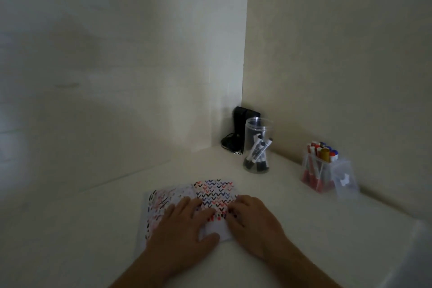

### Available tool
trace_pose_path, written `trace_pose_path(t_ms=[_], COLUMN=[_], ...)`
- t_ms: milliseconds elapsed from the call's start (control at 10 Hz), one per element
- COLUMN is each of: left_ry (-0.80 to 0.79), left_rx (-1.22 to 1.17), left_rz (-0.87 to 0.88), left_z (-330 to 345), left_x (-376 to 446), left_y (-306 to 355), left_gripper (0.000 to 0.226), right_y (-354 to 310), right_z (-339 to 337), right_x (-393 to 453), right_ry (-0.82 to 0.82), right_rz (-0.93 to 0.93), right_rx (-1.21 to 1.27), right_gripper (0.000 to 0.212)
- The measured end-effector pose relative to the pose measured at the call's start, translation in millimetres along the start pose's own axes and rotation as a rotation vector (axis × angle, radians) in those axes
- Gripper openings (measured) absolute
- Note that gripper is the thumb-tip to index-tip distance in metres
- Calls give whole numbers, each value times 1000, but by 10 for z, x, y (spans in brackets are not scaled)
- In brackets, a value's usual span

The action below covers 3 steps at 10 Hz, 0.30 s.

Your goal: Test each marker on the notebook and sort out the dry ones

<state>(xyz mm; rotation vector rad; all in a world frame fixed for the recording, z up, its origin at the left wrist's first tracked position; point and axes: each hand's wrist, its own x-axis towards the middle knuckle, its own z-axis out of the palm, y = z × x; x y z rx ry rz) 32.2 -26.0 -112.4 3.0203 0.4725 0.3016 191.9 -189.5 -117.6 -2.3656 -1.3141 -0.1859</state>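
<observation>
An open notebook (210, 190) lies flat on the white desk, its pages covered with rows of red, black and blue marks. My left hand (184, 224) rests palm down on the left page, fingers spread. On the right page my right hand (251, 218) lies flat as well. Neither hand holds a marker. A clear round jar (257, 145) behind the notebook holds several black-capped markers. Further right, a clear square holder (318, 170) holds several red and blue markers.
A black device with a cable (240, 128) stands in the wall corner behind the jar. A small clear plastic bag (344, 179) leans beside the square holder. Walls close in at the back and right. The desk edge (406, 248) drops off at lower right.
</observation>
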Motion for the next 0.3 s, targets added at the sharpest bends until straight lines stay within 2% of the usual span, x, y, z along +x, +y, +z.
trace_pose_path(t_ms=[100,200,300], left_ry=[-55,-39,155], left_rx=[-75,-32,180], left_rz=[11,51,-5], left_z=[-79,88,112], left_x=[56,102,304], left_y=[-19,22,-346], left_gripper=[80,64,25], right_y=[31,87,17], right_z=[41,121,227], right_x=[33,87,106], right_ry=[13,74,152], right_rz=[-19,-5,-62], right_rx=[38,-14,6], right_gripper=[48,53,39])
